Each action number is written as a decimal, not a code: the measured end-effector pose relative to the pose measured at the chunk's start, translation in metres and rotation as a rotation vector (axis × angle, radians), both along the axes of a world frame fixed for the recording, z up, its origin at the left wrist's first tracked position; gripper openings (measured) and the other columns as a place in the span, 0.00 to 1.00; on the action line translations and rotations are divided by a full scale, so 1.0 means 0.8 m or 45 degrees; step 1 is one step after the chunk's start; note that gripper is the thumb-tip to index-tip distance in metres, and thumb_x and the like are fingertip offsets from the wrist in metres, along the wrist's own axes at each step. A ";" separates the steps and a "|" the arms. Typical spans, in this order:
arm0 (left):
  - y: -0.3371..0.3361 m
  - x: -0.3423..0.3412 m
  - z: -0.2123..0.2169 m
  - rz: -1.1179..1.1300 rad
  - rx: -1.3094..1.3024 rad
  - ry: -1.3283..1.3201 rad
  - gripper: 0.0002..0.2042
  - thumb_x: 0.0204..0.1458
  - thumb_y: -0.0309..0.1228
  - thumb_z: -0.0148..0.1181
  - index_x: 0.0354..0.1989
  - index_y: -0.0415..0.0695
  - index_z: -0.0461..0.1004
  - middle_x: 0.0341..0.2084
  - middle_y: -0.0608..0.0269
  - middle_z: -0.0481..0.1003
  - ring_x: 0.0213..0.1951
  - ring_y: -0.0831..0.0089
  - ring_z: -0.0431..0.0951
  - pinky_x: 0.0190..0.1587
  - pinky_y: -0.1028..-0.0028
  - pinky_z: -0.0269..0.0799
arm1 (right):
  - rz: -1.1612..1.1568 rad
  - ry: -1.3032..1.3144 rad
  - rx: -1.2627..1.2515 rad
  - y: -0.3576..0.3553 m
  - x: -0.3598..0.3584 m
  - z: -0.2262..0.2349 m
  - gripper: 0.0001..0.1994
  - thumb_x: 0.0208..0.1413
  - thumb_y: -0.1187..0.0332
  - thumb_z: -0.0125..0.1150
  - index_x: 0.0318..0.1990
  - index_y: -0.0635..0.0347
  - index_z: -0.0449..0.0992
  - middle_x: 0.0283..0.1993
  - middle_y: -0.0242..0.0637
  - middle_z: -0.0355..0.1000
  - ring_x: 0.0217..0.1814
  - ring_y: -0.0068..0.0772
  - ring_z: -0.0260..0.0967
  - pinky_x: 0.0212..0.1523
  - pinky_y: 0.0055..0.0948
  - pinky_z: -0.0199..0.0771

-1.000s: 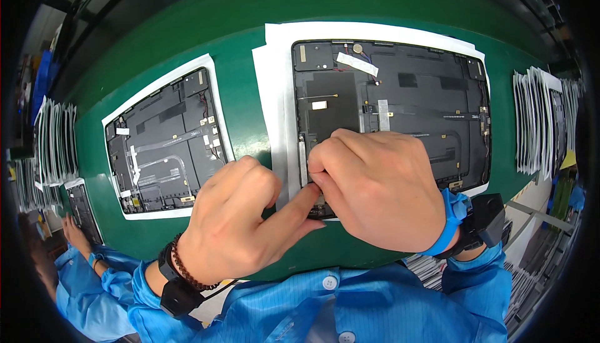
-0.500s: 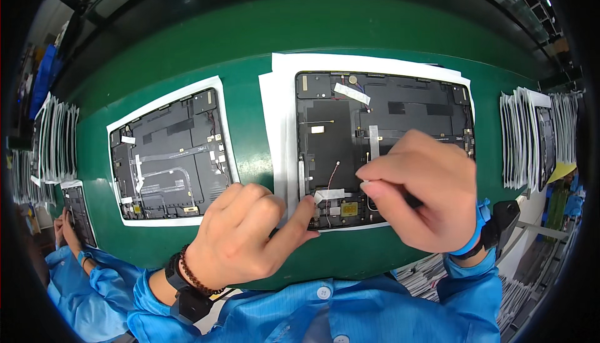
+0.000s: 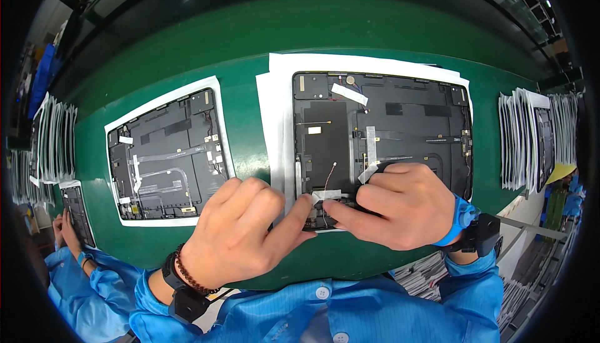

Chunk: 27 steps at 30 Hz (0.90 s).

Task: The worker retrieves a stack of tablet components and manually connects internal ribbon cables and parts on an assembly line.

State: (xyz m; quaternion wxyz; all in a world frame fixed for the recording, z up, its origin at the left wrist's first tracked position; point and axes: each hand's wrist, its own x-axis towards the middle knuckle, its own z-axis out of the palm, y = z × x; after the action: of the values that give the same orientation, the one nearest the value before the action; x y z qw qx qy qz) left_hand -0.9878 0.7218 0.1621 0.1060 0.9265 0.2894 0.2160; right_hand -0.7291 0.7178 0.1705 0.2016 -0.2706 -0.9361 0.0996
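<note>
In front of me a black electronic device housing [image 3: 322, 146] lies open side up on white sheets, with flat cables and white tape strips across it. My left hand [image 3: 244, 230] is at its near left corner. Its index finger presses on top, and its thumb is low at the edge. My right hand [image 3: 400, 208] has curled fingers, with one fingertip pressed beside the near tape strip [image 3: 331, 194]. Whatever it may hold is hidden. A thin red wire [image 3: 330, 174] stands out just beyond that strip.
A similar black housing [image 3: 165, 183] lies on white sheeting to the left. White-sheeted stacks [image 3: 56, 143] stand at far left, others [image 3: 522, 140] at right. A co-worker's hands [image 3: 67, 230] rest at another black panel [image 3: 78, 208]. All this is around the green table [image 3: 244, 115].
My right hand has moved left and nearer, from the middle of the housing to the near tape strip, uncovering another strip. My left hand stays at the corner.
</note>
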 end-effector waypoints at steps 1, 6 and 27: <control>0.001 0.000 0.000 0.002 -0.002 0.000 0.24 0.35 0.40 0.76 0.41 0.41 0.83 0.26 0.64 0.59 0.26 0.68 0.64 0.25 0.69 0.61 | -0.014 -0.009 -0.010 0.000 -0.001 -0.001 0.16 0.42 0.69 0.65 0.42 0.63 0.80 0.27 0.29 0.62 0.24 0.24 0.68 0.21 0.25 0.71; 0.004 0.000 0.000 0.016 -0.100 -0.046 0.24 0.33 0.40 0.78 0.41 0.43 0.83 0.26 0.64 0.59 0.25 0.68 0.64 0.25 0.69 0.59 | -0.038 -0.020 -0.065 0.000 -0.001 0.000 0.17 0.43 0.70 0.65 0.44 0.63 0.81 0.27 0.29 0.62 0.24 0.25 0.67 0.21 0.26 0.72; 0.001 -0.014 -0.039 0.029 -0.169 -0.377 0.31 0.32 0.43 0.84 0.38 0.45 0.67 0.22 0.64 0.66 0.21 0.66 0.68 0.20 0.69 0.61 | -0.094 -0.076 -0.173 0.003 -0.013 -0.001 0.30 0.34 0.69 0.70 0.54 0.48 0.82 0.25 0.28 0.50 0.18 0.24 0.58 0.18 0.27 0.65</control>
State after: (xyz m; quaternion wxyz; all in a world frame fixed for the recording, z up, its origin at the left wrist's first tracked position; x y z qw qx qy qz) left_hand -0.9992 0.7225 0.1309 0.2060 0.8721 0.2948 0.3318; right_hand -0.7394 0.7200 0.1699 0.1583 -0.3207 -0.9222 0.1472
